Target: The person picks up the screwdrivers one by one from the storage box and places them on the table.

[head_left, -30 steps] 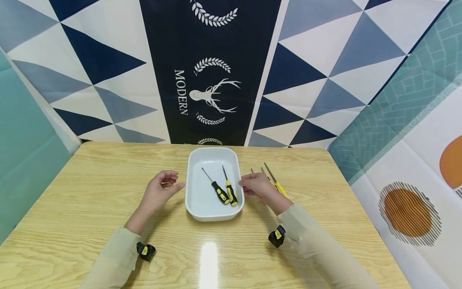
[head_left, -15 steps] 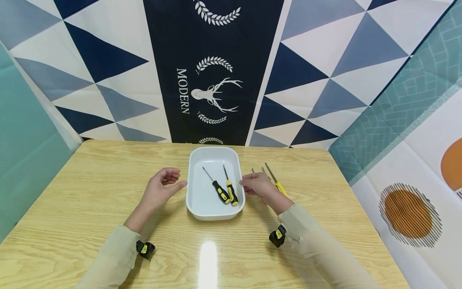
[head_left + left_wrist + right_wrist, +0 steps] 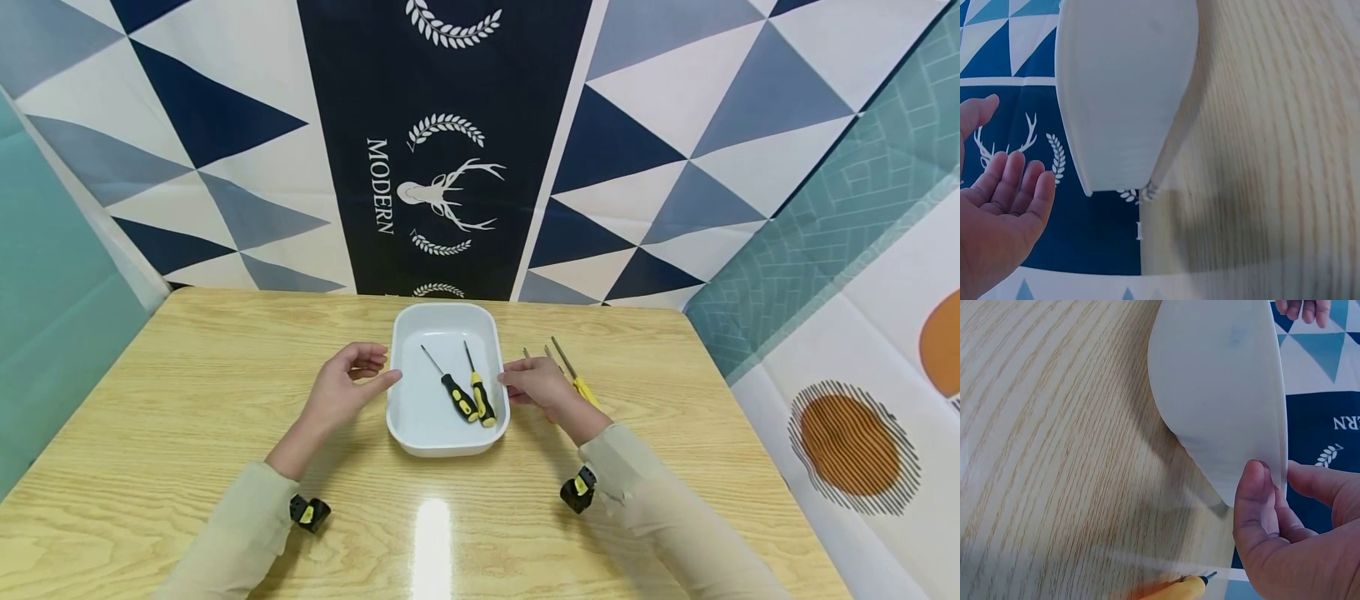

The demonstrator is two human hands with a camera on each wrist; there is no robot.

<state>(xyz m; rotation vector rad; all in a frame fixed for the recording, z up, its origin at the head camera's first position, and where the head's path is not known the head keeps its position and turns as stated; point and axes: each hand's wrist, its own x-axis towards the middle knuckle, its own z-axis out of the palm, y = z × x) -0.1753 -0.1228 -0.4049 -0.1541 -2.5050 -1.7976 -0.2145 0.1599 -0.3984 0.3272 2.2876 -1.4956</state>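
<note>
A white rectangular bin stands on the table with two screwdrivers inside. One screwdriver slants to the upper left; the other screwdriver lies closer to the right wall, their black-and-yellow handles nearly together. My right hand pinches the bin's right rim, thumb on the inner side and fingers outside, as the right wrist view shows. At the left rim, my left hand has its fingers loosely bent and its thumb reaching to the edge. In the left wrist view those fingers hold nothing.
Several thin-shafted tools, one with a yellow handle, lie right of the bin, partly hidden behind the right hand. The wooden table ends at a patterned cloth wall. Small black cameras sit on both wrists.
My left hand has moved right and slightly away from me, bringing its thumb to the bin's left rim. The right hand keeps its pinch; the bin and screwdrivers stay put.
</note>
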